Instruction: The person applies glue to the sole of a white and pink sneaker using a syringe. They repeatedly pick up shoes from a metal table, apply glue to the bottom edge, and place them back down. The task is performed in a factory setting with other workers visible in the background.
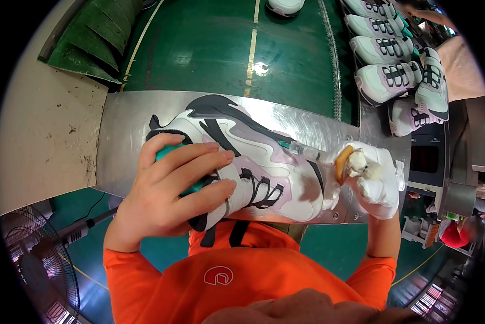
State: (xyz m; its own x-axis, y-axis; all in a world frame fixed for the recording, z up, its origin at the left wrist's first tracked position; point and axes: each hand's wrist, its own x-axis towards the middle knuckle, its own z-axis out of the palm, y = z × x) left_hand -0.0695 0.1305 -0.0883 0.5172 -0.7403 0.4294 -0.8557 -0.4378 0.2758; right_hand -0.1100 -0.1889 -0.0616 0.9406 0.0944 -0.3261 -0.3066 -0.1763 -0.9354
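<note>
On the metal bench [125, 127] lies a shoe [253, 144]; at eight o'clock the left hand [161, 194] clasps it, fingers spread; at three the gloved right hand [375, 178] pinches a clear tube [307, 152]; at six, a white-outlined emblem [219, 276].

I note a white-and-lilac laced shoe [302, 189] over a flat silver metal ledge [126, 119], before the orange-shirted person [226, 275]. Beyond the ledge: a flat green belt [199, 54]. Right of the belt: white laced shoes [377, 81]. At the person's left: a round black fan [37, 264].
</note>
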